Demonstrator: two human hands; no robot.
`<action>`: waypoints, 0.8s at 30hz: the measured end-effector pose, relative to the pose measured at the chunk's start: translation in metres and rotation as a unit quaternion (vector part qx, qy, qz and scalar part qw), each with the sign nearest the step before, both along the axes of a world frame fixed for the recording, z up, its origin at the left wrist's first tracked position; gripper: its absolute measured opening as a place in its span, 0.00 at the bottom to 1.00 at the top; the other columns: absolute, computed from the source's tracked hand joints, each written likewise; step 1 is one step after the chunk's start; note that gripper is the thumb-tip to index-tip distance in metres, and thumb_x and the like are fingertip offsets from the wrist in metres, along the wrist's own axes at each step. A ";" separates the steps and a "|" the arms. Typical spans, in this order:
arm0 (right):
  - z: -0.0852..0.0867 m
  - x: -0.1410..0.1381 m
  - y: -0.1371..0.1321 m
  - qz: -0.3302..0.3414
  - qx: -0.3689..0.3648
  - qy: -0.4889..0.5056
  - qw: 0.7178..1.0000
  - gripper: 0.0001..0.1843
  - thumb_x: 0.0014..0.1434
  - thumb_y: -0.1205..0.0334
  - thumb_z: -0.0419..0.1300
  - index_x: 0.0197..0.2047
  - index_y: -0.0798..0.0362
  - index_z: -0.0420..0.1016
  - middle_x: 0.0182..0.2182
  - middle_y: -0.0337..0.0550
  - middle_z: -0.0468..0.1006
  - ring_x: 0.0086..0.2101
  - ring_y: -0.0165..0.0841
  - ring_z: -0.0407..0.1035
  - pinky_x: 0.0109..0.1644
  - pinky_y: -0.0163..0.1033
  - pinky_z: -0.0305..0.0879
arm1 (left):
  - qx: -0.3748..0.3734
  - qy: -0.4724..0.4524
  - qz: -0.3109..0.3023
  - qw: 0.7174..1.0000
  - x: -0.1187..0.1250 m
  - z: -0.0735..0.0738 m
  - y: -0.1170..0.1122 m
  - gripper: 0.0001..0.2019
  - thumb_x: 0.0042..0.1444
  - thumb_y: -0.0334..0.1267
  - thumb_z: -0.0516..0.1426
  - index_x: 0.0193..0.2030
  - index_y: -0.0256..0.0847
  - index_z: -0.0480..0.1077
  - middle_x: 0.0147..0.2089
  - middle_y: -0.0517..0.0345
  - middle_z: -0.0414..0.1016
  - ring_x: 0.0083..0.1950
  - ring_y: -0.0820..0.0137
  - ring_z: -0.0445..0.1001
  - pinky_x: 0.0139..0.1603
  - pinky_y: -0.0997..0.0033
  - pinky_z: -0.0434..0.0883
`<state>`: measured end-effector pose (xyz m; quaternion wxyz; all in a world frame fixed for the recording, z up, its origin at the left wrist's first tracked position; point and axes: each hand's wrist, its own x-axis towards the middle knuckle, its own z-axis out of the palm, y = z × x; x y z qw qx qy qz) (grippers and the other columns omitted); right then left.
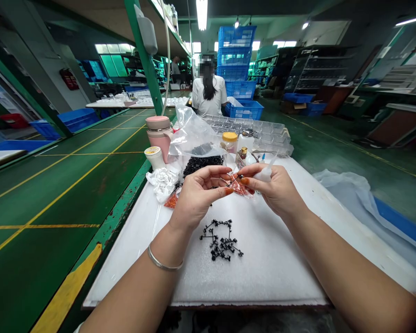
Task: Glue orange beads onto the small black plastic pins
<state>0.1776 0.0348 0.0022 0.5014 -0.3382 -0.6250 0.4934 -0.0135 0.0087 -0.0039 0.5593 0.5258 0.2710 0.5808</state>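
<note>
In the head view, my left hand (197,192) is closed in a pinch, with a thin black part (224,182) at its fingertips. My right hand (275,187) comes close to it from the other side, thumb and finger pressed together on a small dark piece. Tucked in that same hand is a translucent white squeeze bottle (263,174) with a thin nozzle pointing up. Below both hands, several small black stalked parts (225,247) lie loose on the white foam sheet (270,273). Behind the fingers rests a clear bag of orange pieces (237,187).
A heap of black parts (203,164) lies behind my hands, beside crumpled tissue (162,182). Farther back stand a pink cup (158,136), a yellow-lidded jar (229,142) and a clear compartment tray (260,132). A person (209,92) sits beyond, near stacked blue crates (236,60).
</note>
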 end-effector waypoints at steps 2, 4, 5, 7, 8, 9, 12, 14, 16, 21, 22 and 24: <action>0.001 0.000 0.000 0.003 -0.001 0.003 1.000 0.13 0.47 0.58 0.73 0.35 0.55 0.81 0.23 0.39 0.77 0.23 0.27 0.66 0.26 0.35 0.60 | 0.011 -0.003 0.009 1.000 0.000 0.000 0.000 0.19 0.41 0.30 0.71 0.42 0.40 0.78 0.40 0.55 0.81 0.38 0.72 0.77 0.43 0.71 0.76; 0.001 -0.001 0.000 0.007 -0.001 0.009 1.000 0.13 0.47 0.58 0.73 0.35 0.55 0.81 0.23 0.39 0.77 0.23 0.27 0.66 0.26 0.35 0.60 | 0.023 0.003 0.027 0.999 0.001 0.001 0.000 0.18 0.40 0.30 0.71 0.41 0.39 0.79 0.39 0.55 0.81 0.38 0.71 0.77 0.43 0.70 0.76; 0.001 -0.001 0.000 0.010 -0.001 0.013 1.000 0.13 0.47 0.58 0.74 0.35 0.55 0.81 0.23 0.39 0.77 0.22 0.27 0.66 0.26 0.35 0.60 | 0.029 0.007 0.037 0.999 0.001 0.001 -0.001 0.18 0.40 0.31 0.71 0.41 0.39 0.79 0.38 0.55 0.81 0.39 0.71 0.77 0.43 0.70 0.76; 0.001 -0.001 0.000 0.017 0.001 0.016 1.000 0.12 0.47 0.59 0.74 0.34 0.55 0.81 0.23 0.39 0.76 0.22 0.27 0.66 0.25 0.35 0.60 | 0.039 0.017 0.059 0.997 0.002 0.003 -0.003 0.17 0.40 0.31 0.72 0.40 0.39 0.79 0.37 0.55 0.80 0.38 0.71 0.77 0.42 0.70 0.77; 0.001 -0.001 0.000 0.020 0.003 0.015 1.000 0.12 0.47 0.59 0.73 0.34 0.55 0.81 0.23 0.39 0.76 0.22 0.27 0.65 0.25 0.35 0.60 | 0.043 0.022 0.070 0.996 0.003 0.005 -0.004 0.17 0.40 0.32 0.72 0.40 0.39 0.79 0.37 0.56 0.80 0.36 0.72 0.77 0.40 0.71 0.77; 0.000 -0.001 0.000 0.022 0.005 0.011 1.000 0.12 0.47 0.59 0.73 0.34 0.55 0.81 0.23 0.39 0.76 0.23 0.27 0.65 0.26 0.35 0.60 | 0.048 0.026 0.081 0.995 0.003 0.006 -0.005 0.17 0.40 0.32 0.72 0.40 0.39 0.78 0.36 0.56 0.80 0.35 0.72 0.76 0.39 0.72 0.77; 0.000 0.001 -0.001 0.028 0.015 -0.003 1.000 0.11 0.48 0.59 0.73 0.35 0.54 0.82 0.24 0.40 0.76 0.24 0.28 0.66 0.26 0.36 0.61 | 0.058 0.037 0.106 0.992 0.004 0.008 -0.008 0.18 0.40 0.33 0.72 0.41 0.38 0.78 0.36 0.57 0.79 0.33 0.74 0.76 0.37 0.73 0.78; 0.000 0.001 -0.002 0.032 0.017 -0.004 0.999 0.11 0.48 0.60 0.73 0.35 0.54 0.82 0.25 0.41 0.77 0.24 0.28 0.67 0.26 0.35 0.61 | 0.062 0.037 0.113 0.991 0.004 0.009 -0.008 0.20 0.40 0.32 0.72 0.42 0.39 0.77 0.36 0.58 0.79 0.34 0.74 0.77 0.37 0.73 0.78; 0.000 0.001 -0.002 0.032 0.017 -0.002 0.999 0.11 0.48 0.60 0.73 0.35 0.54 0.83 0.25 0.41 0.77 0.24 0.28 0.67 0.26 0.35 0.61 | 0.065 0.034 0.117 0.990 0.005 0.009 -0.008 0.21 0.40 0.31 0.71 0.44 0.39 0.77 0.35 0.59 0.78 0.35 0.73 0.77 0.37 0.74 0.78; 0.002 0.000 -0.002 0.025 0.016 -0.005 1.000 0.11 0.47 0.59 0.74 0.35 0.54 0.83 0.27 0.42 0.78 0.25 0.29 0.67 0.26 0.35 0.62 | 0.067 0.025 0.118 0.990 0.005 0.008 -0.007 0.21 0.39 0.30 0.71 0.43 0.40 0.77 0.34 0.61 0.76 0.35 0.75 0.76 0.37 0.77 0.77; 0.002 -0.001 -0.003 0.024 0.017 -0.004 1.000 0.12 0.47 0.59 0.74 0.35 0.54 0.83 0.27 0.42 0.78 0.25 0.28 0.67 0.26 0.35 0.62 | 0.065 0.024 0.117 0.991 0.005 0.008 -0.007 0.21 0.39 0.29 0.71 0.43 0.40 0.77 0.33 0.61 0.75 0.35 0.75 0.76 0.37 0.77 0.77; 0.003 -0.001 -0.003 0.021 0.018 0.000 1.000 0.12 0.46 0.59 0.74 0.34 0.54 0.82 0.26 0.42 0.78 0.24 0.28 0.67 0.26 0.36 0.62 | 0.063 0.020 0.115 0.991 0.005 0.008 -0.006 0.21 0.38 0.28 0.71 0.42 0.39 0.78 0.33 0.61 0.76 0.35 0.76 0.76 0.38 0.78 0.77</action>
